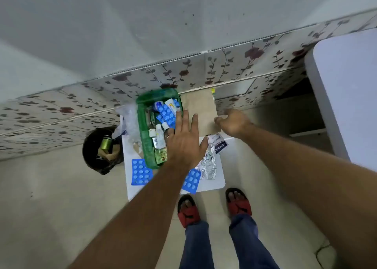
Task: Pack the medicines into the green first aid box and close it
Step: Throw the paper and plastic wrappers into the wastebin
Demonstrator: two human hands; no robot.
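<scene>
The green first aid box (pixel 145 138) stands open on a small white table (pixel 226 162), filled with blue blister packs, small bottles and tubes. My left hand (pixel 184 142) lies flat with fingers spread over the box's right side and holds nothing. My right hand (pixel 233 122) hovers to the right over a tan sheet (pixel 201 109), fingers loosely curled, nothing visibly in it. A blue blister pack (pixel 140 171) lies on the table left of my forearm, another blue pack (pixel 191 180) to its right. Silver foil strips (pixel 209 165) and a Hansaplast packet (pixel 219 145) lie beside my left hand.
A black bin (pixel 95 152) with a green tin stands on the floor left of the table. A clear plastic bag (pixel 127 117) lies behind the box. A white surface (pixel 346 89) juts in at the right. My sandalled feet (pixel 214 207) stand at the table's front edge. Flowered wall tiles run behind.
</scene>
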